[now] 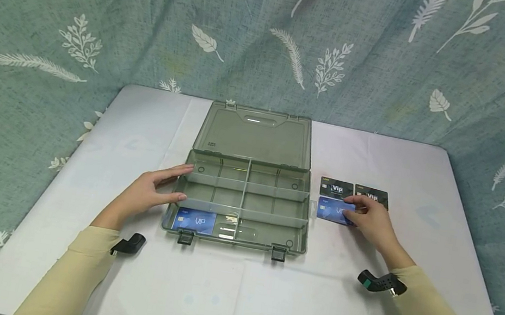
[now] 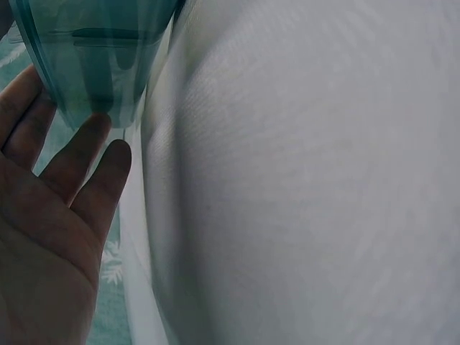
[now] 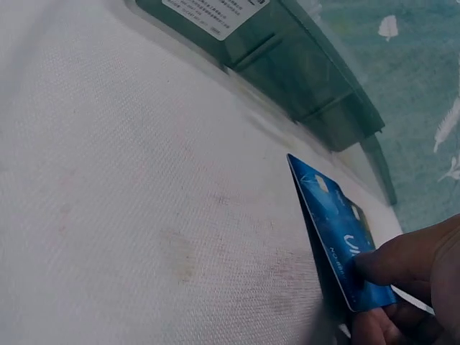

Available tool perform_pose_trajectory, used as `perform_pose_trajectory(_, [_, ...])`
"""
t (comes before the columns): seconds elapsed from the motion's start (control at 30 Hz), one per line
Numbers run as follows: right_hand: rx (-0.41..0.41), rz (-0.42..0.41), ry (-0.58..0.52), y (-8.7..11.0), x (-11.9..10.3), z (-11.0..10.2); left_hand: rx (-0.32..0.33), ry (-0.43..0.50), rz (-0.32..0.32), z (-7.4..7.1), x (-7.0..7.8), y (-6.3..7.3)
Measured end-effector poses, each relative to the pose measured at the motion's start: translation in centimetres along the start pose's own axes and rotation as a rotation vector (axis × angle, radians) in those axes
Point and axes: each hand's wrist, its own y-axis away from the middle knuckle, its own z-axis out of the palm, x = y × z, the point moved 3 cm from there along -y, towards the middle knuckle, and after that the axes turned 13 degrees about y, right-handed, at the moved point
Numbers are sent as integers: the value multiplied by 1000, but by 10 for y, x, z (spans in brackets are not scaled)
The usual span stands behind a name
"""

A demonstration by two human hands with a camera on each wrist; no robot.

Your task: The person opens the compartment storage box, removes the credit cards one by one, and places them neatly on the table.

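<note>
A translucent grey-green compartment box [image 1: 242,198] lies with its lid [image 1: 256,136] folded back. My left hand [image 1: 145,193] is at its left side, fingers extended, fingertips right at the wall; in the left wrist view the fingers [image 2: 75,154] lie against the box end. A blue VIP card [image 1: 195,220] sits in the front left compartment. My right hand [image 1: 373,223] pinches another blue VIP card [image 3: 327,223] by its right end, right of the box. The right wrist view shows the thumb on top, fingers beneath, and the card's near edge raised off the cloth.
Two black Vip cards lie behind the held one: the left black card [image 1: 331,187] and the right black card [image 1: 382,194], partly covered by my hand. Two latches, including the left latch [image 1: 185,238], stick out at the box front. A leaf-patterned curtain [image 1: 252,31] hangs behind the white table [image 1: 209,305].
</note>
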Motion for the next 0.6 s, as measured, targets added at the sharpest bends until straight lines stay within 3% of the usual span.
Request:
perform_pose_trajectory(0.13, [11,-18,26,0,-1,1,16,25,-22,-1,-3,-1])
perform_pose_trajectory(0.37, [49,-47,85,2,-4,4,24,26,-22,-6,-31,-5])
perform_pose_trajectory(0.6, [94,-65,105,3,-8,6,0,14,2,-8,-36,-5])
